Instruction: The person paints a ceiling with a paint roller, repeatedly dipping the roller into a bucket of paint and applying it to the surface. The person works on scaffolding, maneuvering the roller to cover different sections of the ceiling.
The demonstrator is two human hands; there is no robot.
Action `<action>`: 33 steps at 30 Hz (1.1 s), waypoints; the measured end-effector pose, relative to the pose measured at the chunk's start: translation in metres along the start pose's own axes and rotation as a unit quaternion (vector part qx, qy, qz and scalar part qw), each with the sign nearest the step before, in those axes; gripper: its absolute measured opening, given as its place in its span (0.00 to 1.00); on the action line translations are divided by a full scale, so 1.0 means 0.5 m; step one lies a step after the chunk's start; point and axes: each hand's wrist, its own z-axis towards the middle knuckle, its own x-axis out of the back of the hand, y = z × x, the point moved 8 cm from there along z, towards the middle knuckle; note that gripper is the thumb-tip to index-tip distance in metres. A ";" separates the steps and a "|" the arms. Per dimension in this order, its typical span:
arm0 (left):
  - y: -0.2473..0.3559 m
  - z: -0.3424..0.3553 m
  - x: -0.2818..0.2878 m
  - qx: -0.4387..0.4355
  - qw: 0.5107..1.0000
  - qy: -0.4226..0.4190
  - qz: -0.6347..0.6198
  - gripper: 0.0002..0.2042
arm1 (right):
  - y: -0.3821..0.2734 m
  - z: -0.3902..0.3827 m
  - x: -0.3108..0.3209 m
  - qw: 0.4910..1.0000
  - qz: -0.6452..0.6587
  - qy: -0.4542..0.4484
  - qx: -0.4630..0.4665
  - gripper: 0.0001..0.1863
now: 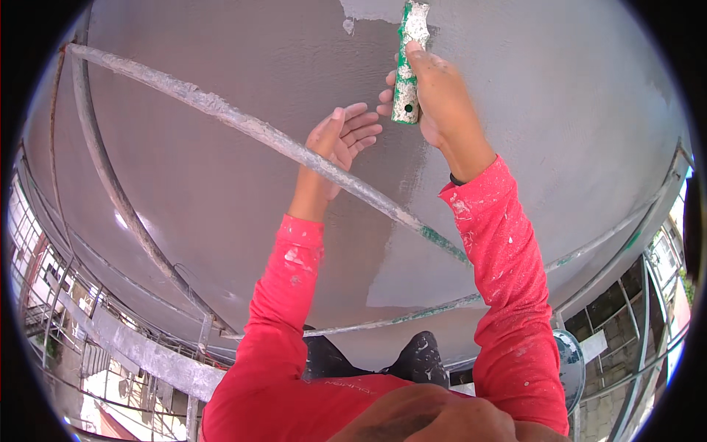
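My right hand (pixel 442 92) grips the green handle of what looks like a putty knife (pixel 406 81), crusted with white plaster. Its handle has a hole at the near end, and its blade is not visible. Just to the left, my left hand (pixel 345 138) holds nothing, fingers stretched and palm facing the right hand. The left forearm passes behind a diagonal scaffold pole (pixel 258 131). Both hands are in front of a grey wall (pixel 221 191) with a darker, damp-looking coat and a lighter coat to the right. A ragged pale patch (pixel 372 9) shows at the top.
More scaffold pipes run along the left (pixel 110 177) and across below my hands (pixel 434 309). A grey plank (pixel 158 353) lies lower left. At lower right stands a round bucket-like container (pixel 571 368). Railings and paved ground (pixel 600 412) show far below.
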 end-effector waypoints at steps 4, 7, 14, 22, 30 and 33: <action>0.009 0.035 -0.055 0.008 0.997 -0.045 0.064 0.29 | 0.071 -0.048 0.009 0.998 0.022 -0.049 -0.027 0.22; 0.006 0.032 -0.078 0.050 0.989 -0.088 0.104 0.28 | 0.115 -0.096 0.008 0.992 -0.016 -0.063 -0.108 0.21; -0.068 0.017 -0.066 0.066 0.983 -0.057 0.164 0.25 | 0.212 -0.132 0.039 0.987 -0.056 -0.082 -0.129 0.25; -0.143 -0.072 -0.016 0.112 0.972 0.023 0.207 0.25 | 0.127 -0.243 0.157 0.965 -0.258 0.047 0.002 0.18; -0.287 -0.229 0.083 0.132 0.967 0.027 0.215 0.23 | 0.110 -0.538 0.219 0.915 -0.229 0.134 0.304 0.11; -0.315 -0.284 0.095 0.199 0.958 0.043 0.204 0.21 | 0.200 -0.630 0.255 0.929 -0.219 0.183 0.236 0.08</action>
